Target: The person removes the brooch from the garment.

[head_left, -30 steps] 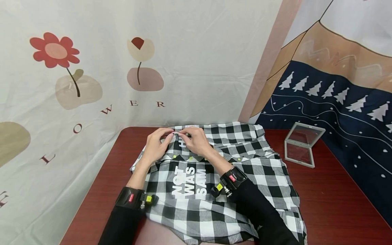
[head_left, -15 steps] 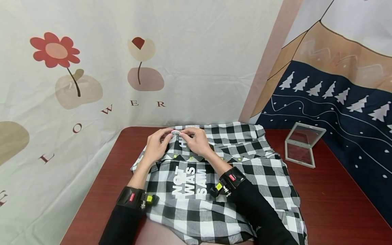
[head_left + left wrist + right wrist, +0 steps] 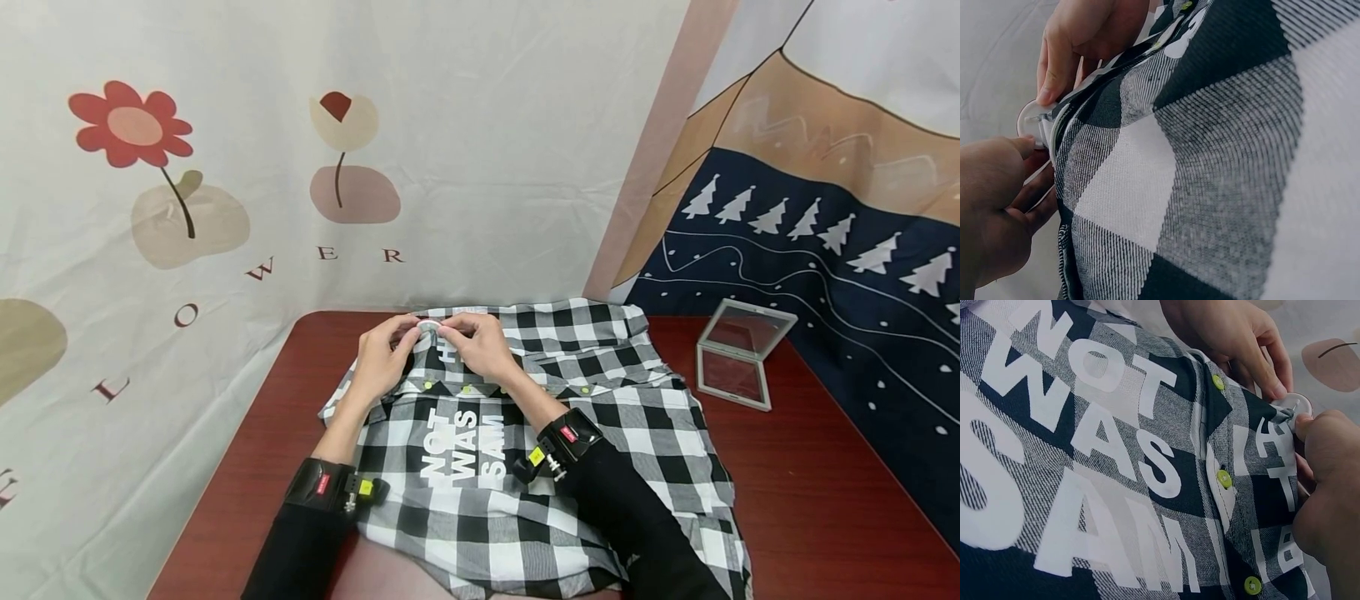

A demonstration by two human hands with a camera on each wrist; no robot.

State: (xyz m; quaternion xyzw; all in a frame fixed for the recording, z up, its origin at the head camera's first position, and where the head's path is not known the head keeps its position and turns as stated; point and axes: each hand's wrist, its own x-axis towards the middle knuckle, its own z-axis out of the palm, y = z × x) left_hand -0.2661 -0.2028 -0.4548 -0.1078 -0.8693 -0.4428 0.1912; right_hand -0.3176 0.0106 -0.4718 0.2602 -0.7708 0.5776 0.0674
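A round badge (image 3: 429,323) with a pin on its back stands at the far edge of a black-and-white checked shirt (image 3: 540,533). My left hand (image 3: 383,357) pinches it from the left between thumb and fingers. From the other side, my right hand (image 3: 478,346) pinches its rim too. In the right wrist view, the badge's pale back (image 3: 1301,404) faces the camera, with its pin against a fold of the shirt fabric. The left wrist view shows the badge (image 3: 1027,117) upright between both sets of fingertips.
The shirt, with white lettering (image 3: 463,448) and yellow-green buttons (image 3: 1225,479), covers much of the dark red table (image 3: 810,483). An opened transparent case (image 3: 733,375) lies to the right. A printed curtain (image 3: 495,150) hangs behind the table.
The badge has tilted between the fingers, so more of its round face shows above the fingertips than one second ago. Both hands stay in nearly the same place.
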